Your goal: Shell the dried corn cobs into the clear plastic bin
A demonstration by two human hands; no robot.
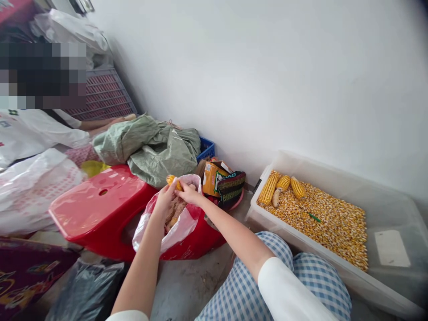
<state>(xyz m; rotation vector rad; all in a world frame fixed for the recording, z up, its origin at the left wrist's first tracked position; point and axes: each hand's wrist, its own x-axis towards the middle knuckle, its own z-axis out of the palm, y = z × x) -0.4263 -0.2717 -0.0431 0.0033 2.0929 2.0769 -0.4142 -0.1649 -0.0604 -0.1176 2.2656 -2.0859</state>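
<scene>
An ear of yellow corn [174, 182] is held between both my hands over a white plastic bag [182, 234]. My left hand [165, 197] has its fingers closed on the ear from the near left. From the right, my right hand [188, 195] also grips it, partly covering the kernels. Brownish, husk-like or cob-like pieces [174, 214] lie inside the bag, which lines a red container [190, 247]. To my right stands a clear plastic bin [394, 218] with loose corn kernels [337, 227] and several whole ears [268, 187] at its left end.
A red plastic stool [103, 200] adjoins the bag. Behind are a green-grey sack [163, 151], a blue crate [206, 148] and an orange box [211, 178]. A small green object [314, 217] rests on the kernels. Another person's arm [103, 124] reaches in at left.
</scene>
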